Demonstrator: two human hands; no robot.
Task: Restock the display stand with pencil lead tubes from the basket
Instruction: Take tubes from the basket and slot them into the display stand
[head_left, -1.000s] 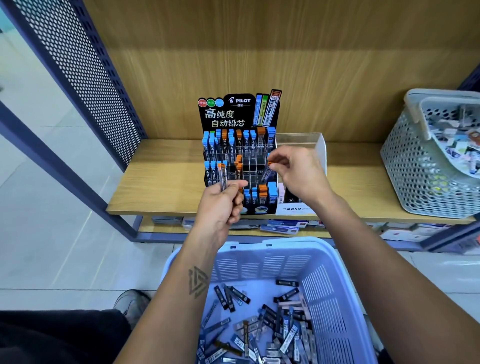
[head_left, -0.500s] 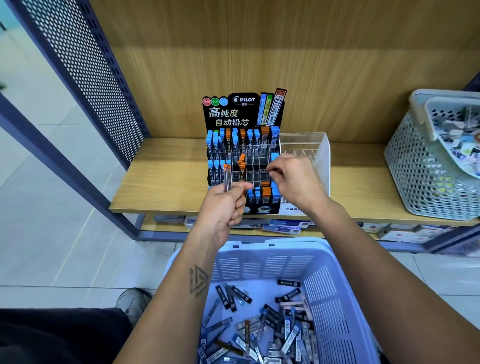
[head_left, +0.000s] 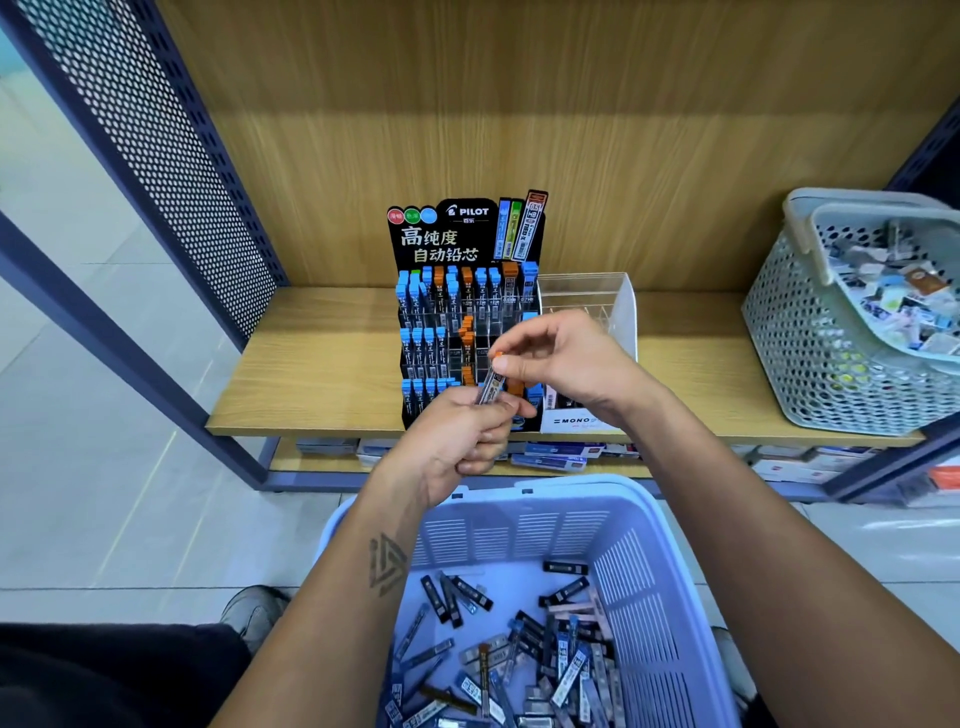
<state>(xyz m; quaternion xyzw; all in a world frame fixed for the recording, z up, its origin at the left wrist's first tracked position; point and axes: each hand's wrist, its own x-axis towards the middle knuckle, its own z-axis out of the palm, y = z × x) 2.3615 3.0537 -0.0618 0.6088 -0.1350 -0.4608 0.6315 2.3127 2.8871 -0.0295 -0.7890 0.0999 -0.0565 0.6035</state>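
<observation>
A black Pilot display stand (head_left: 457, 291) with rows of blue- and orange-capped lead tubes stands on the wooden shelf (head_left: 311, 374). In front of it my left hand (head_left: 457, 441) grips the lower end of an orange-capped lead tube (head_left: 491, 382). My right hand (head_left: 561, 358) pinches the same tube near its orange cap. Below, the blue basket (head_left: 654, 571) holds several loose lead tubes (head_left: 519, 665).
A clear acrylic organizer (head_left: 608, 306) and a Mono box (head_left: 576, 421) sit right of the stand. A grey perforated basket (head_left: 831, 343) of small items is at the shelf's right end. A perforated metal panel (head_left: 156, 135) bounds the left. Boxed stock lies on the lower shelf (head_left: 561, 457).
My right hand has come back from the stand's slots to the tube in my left hand and now pinches its top. My left hand moved slightly right.
</observation>
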